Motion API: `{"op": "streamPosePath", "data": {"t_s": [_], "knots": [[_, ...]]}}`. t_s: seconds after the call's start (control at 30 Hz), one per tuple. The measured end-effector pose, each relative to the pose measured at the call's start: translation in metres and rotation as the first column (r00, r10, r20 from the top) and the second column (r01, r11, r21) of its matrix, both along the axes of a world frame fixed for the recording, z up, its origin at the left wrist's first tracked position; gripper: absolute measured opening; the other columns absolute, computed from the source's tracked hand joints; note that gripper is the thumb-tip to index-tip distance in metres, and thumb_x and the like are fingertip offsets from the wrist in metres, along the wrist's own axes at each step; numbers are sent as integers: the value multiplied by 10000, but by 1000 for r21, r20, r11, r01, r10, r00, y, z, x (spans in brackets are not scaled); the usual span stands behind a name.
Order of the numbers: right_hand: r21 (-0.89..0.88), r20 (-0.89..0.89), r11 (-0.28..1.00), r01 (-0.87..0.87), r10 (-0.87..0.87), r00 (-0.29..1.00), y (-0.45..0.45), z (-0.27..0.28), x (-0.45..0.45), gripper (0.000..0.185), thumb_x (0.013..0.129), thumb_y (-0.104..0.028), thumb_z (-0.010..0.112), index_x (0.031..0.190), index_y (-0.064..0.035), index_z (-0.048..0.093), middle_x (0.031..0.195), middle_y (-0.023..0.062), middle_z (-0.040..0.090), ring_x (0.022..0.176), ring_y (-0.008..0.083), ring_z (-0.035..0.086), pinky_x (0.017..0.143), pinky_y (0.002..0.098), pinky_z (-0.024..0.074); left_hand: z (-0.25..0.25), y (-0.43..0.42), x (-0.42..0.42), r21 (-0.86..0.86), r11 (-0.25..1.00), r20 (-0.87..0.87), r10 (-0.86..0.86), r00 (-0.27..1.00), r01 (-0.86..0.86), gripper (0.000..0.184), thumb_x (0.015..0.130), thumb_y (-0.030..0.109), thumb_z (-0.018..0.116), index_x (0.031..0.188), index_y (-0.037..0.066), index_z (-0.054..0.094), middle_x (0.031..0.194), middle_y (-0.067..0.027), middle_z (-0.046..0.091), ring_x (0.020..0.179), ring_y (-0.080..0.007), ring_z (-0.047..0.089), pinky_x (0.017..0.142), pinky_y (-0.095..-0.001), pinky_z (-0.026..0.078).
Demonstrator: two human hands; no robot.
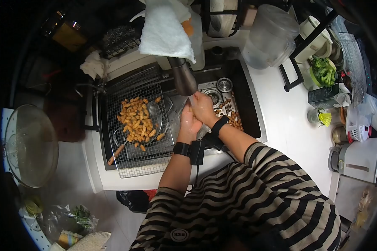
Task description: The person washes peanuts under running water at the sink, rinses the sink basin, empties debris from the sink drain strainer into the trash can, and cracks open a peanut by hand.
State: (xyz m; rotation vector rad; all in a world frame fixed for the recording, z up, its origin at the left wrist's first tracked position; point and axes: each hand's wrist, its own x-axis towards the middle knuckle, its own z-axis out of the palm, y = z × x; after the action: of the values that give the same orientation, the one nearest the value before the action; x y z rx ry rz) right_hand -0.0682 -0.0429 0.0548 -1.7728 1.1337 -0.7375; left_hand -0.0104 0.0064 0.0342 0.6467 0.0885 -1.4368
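My left hand [189, 121] and my right hand [202, 108] touch each other under the dark faucet head [185, 81], above the sink. Water runs over them. The left palm faces up with its fingers partly hidden by the right hand, whose fingers curl over it. Whether anything lies between them cannot be made out. Left of my hands, a wire rack [155, 168] spans the sink, with many peanuts [137, 119] in a strainer area there. More small brown pieces [234, 120] lie in the sink right of my hands, near the round drain [213, 97].
A white cloth [163, 35] drapes over the faucet. A large clear container [270, 37] stands behind the sink on the right. Broccoli [322, 71] and a cup with a yellow item [324, 118] are further right. A round mesh lid [32, 145] is at the far left.
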Motion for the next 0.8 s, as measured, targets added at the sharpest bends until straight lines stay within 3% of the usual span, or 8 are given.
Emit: {"op": "streamPosePath", "data": {"t_s": [0.2, 0.33, 0.4, 0.47, 0.53, 0.67, 0.7, 0.8], "knots": [[-440, 122, 898, 26, 31, 992, 38, 2, 4, 299, 769, -125, 505, 1038, -1, 543, 1030, 205, 547, 969, 365, 509, 854, 411, 398, -50, 7, 32, -86, 991, 88, 113, 990, -106, 386, 899, 332, 383, 1103, 27, 505, 1114, -112, 544, 1026, -232, 520, 906, -347, 407], [-80, 35, 997, -7, 10, 999, 18, 13, 1, 379, 712, -108, 516, 1074, 0, 539, 1118, 209, 523, 1018, 365, 497, 911, 395, 376, -21, 8, 12, -79, 997, -61, 9, 998, -14, 402, 897, 328, 368, 1133, 21, 477, 1134, -125, 529, 1043, -248, 515, 905, -368, 408], [170, 71, 985, -23, 11, 997, 10, 24, -4, 374, 700, -134, 521, 1047, -1, 562, 1133, 210, 518, 1024, 370, 498, 908, 388, 382, -51, 8, 14, -96, 995, -33, -6, 999, 3, 436, 896, 332, 357, 1204, 31, 425, 1226, -109, 474, 1148, -260, 439, 972, -388, 339], [-229, 73, 973, -26, 44, 996, 18, -1, 4, 220, 731, -165, 541, 870, -2, 590, 1050, 219, 539, 988, 377, 507, 783, 417, 430, 91, 12, -19, 244, 956, 84, 149, 985, -165, 181, 882, 110, 353, 860, -11, 486, 820, -100, 511, 752, -218, 509, 670, -363, 465], [-456, -58, 889, 34, -68, 996, 42, 1, 6, 274, 752, -156, 502, 971, -35, 612, 1171, 197, 493, 1128, 355, 418, 953, 423, 320, 4, 9, 6, -368, 929, -114, -8, 993, -34, 472, 895, 347, 355, 1265, 55, 375, 1312, -73, 404, 1249, -258, 319, 1039, -395, 226], [-367, 109, 930, -22, 67, 992, 45, 23, -6, 247, 749, -155, 540, 957, -48, 619, 1128, 150, 508, 1092, 332, 427, 955, 423, 306, 0, 9, 1, -474, 881, -13, -22, 1000, 13, 497, 895, 370, 361, 1293, 73, 349, 1351, -46, 363, 1297, -246, 229, 1063, -392, 134], [-395, -2, 918, 30, -33, 999, 43, 22, -1, 233, 739, -148, 562, 937, -33, 603, 1061, 145, 518, 1052, 335, 443, 919, 423, 336, 0, 6, 3, -446, 895, -93, -68, 993, 19, 488, 892, 363, 379, 1284, 72, 358, 1333, -63, 379, 1266, -259, 286, 1041, -416, 206], [-343, 84, 937, -63, 98, 992, 18, 18, -6, 213, 733, -137, 555, 910, -21, 577, 1006, 149, 513, 1000, 343, 459, 878, 427, 365, 3, 2, 6, -322, 941, -69, -127, 989, 99, 464, 896, 349, 381, 1265, 66, 381, 1296, -81, 415, 1219, -257, 353, 1008, -408, 275]]}}
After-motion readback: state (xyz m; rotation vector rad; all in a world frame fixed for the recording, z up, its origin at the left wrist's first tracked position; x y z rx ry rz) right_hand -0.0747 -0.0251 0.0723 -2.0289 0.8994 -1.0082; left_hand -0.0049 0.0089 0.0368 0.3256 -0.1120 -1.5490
